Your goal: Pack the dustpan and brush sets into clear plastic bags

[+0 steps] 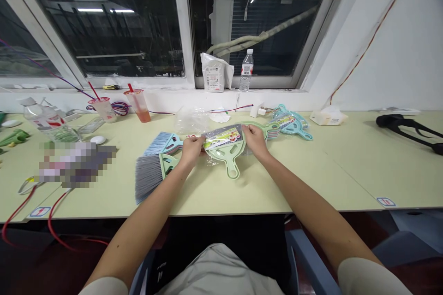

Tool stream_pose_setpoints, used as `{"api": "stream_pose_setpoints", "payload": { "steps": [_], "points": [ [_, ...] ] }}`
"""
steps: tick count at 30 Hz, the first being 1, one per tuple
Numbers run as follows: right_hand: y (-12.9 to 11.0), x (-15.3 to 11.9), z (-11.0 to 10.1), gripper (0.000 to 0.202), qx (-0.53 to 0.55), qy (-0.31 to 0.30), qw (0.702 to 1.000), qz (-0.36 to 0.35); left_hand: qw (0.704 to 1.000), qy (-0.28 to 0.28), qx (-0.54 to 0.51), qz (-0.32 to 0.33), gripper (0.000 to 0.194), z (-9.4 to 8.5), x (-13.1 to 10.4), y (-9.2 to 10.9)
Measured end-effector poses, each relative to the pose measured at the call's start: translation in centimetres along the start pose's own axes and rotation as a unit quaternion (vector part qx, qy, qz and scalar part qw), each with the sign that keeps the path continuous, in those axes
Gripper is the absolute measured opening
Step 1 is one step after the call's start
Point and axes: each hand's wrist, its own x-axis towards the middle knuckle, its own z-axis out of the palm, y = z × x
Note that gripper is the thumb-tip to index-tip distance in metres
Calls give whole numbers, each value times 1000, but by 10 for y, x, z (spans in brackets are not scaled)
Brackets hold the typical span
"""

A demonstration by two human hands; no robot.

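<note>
A small green dustpan set [226, 152] with a grey brush and a printed label, in clear plastic wrap, is held between my two hands, its handle pointing toward me. My left hand [192, 149] pinches its left edge. On its right edge, my right hand [255, 140] is closed in the same way. Left of my left hand lie a blue brush [162, 144] and a grey-bristled brush [149, 176] with a green head. Behind my right hand is a stack of green dustpans [272, 130]. A wrapped blue dustpan set [292, 122] lies beyond the stack.
Two cups with red straws [137, 105], a large bottle [51, 122] and a white mouse [98, 140] are on the left. Clear plastic [192, 120] lies behind my hands. A tissue pack [328, 115] and a black strapped object [408, 129] are on the right. A water bottle [246, 71] stands on the sill.
</note>
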Motion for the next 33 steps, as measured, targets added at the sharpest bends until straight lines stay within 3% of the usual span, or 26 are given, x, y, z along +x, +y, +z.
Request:
{"api": "stream_pose_setpoints", "payload": {
  "steps": [3,6,9,12,15,18,23,26,28,31,33],
  "points": [
    [-10,18,-22,43,6,13,999,32,995,-4,-97,-2,21,3,-4,8],
    [-32,26,-46,42,-62,30,997,-26,983,-25,-180,19,22,5,-8,14],
    [-55,16,-54,40,-194,-74,975,-79,970,-59,-233,37,25,8,-11,16],
    [-67,3,-44,42,-361,-148,914,-114,962,-85,-253,49,24,10,-13,14],
    [-67,3,-31,38,-491,-165,842,-149,960,-101,-255,57,24,14,-14,12],
    [-63,16,-23,35,-541,-191,799,-182,958,-122,-255,58,27,18,-15,11],
    [-53,53,-21,37,-557,-218,777,-196,956,-179,-211,92,34,25,-16,2],
    [-40,86,-34,42,-552,-183,790,-194,968,-179,-36,172,34,28,-22,-14],
    [-26,108,-50,43,-557,-152,799,-170,928,-188,156,281,31,34,-29,-24],
    [-4,135,-74,44,-571,-127,801,-124,790,-243,370,423,30,54,-38,-34],
    [9,147,-86,46,-580,-119,800,-97,714,-264,449,467,32,76,-40,-37]
  ]
}}
